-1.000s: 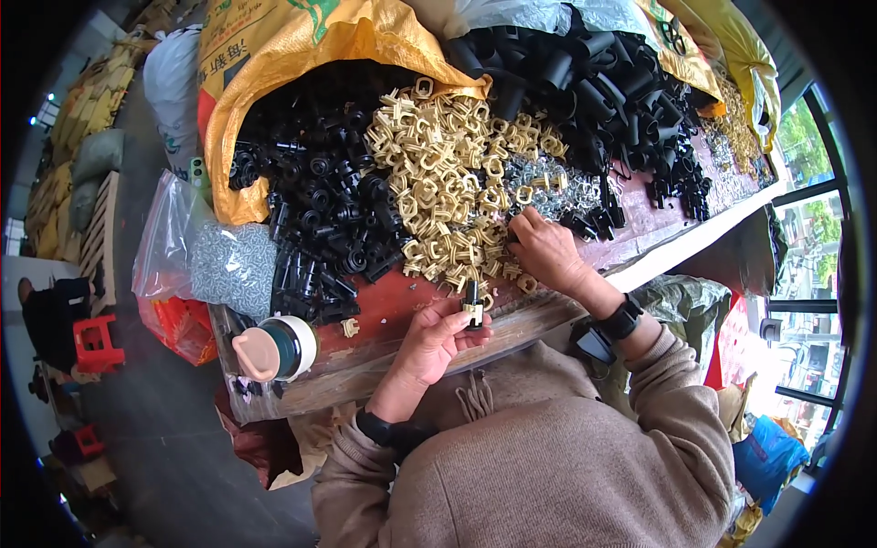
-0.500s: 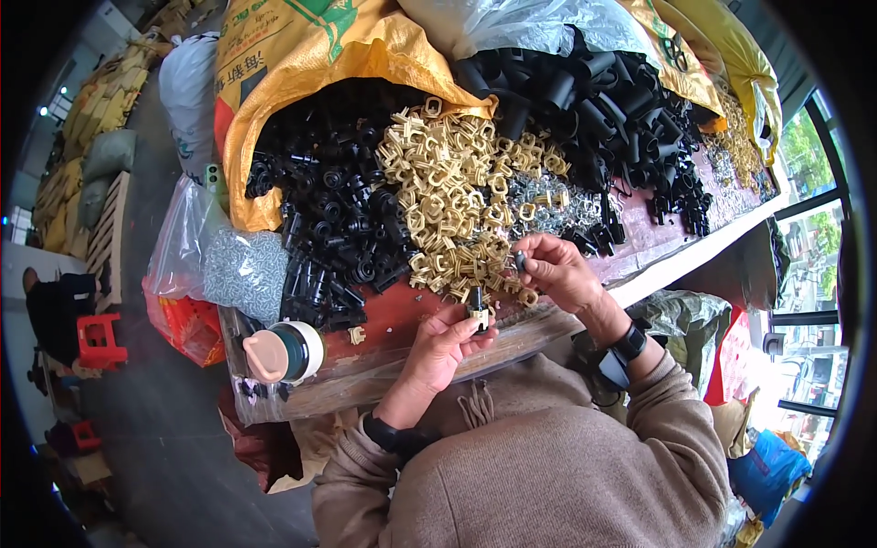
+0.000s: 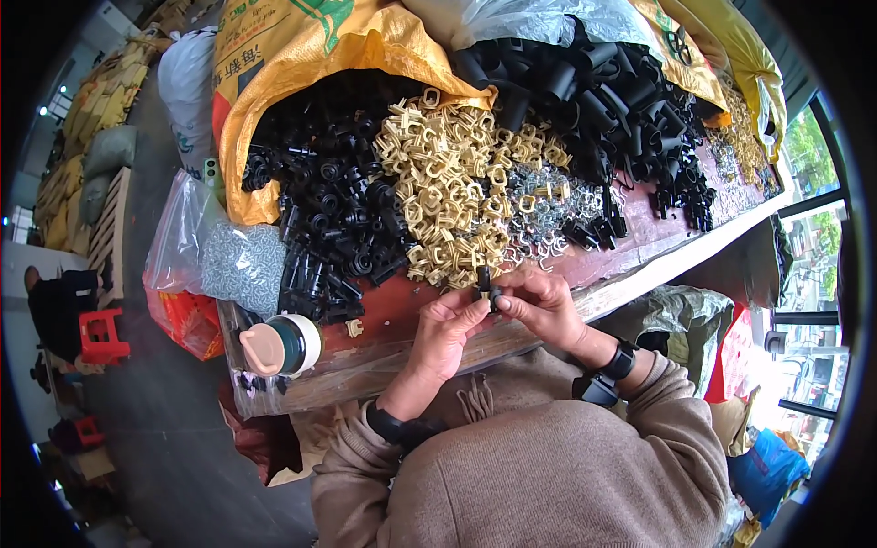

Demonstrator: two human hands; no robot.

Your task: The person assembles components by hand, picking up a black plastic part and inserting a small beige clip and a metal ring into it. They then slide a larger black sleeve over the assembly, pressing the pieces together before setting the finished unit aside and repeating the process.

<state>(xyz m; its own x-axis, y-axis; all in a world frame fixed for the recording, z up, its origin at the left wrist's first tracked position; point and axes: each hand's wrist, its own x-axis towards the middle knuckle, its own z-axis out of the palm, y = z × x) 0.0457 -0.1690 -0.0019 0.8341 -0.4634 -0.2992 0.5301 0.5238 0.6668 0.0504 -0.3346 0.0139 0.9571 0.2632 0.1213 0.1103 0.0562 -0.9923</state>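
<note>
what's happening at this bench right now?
A person at a wooden table holds a small black part between both hands, left hand and right hand, fingertips pinched on it. Behind lie heaps of black fittings, beige clips and metal springs. A capped bottle lies at the left.

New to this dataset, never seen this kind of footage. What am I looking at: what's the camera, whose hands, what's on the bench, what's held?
No machine here: a person works with bare hands. The single view comes from a fisheye camera worn on the head, looking down, so straight edges bend near the rim. The left hand and right hand meet at the near edge of a red-brown workbench, pinching a small black part between their fingertips. On the bench lie a heap of tan plastic clips, piles of black plastic fittings, black tubes and small metal spring clips. A capped bottle lies at the left, beside a clear bag of grey bits.
</note>
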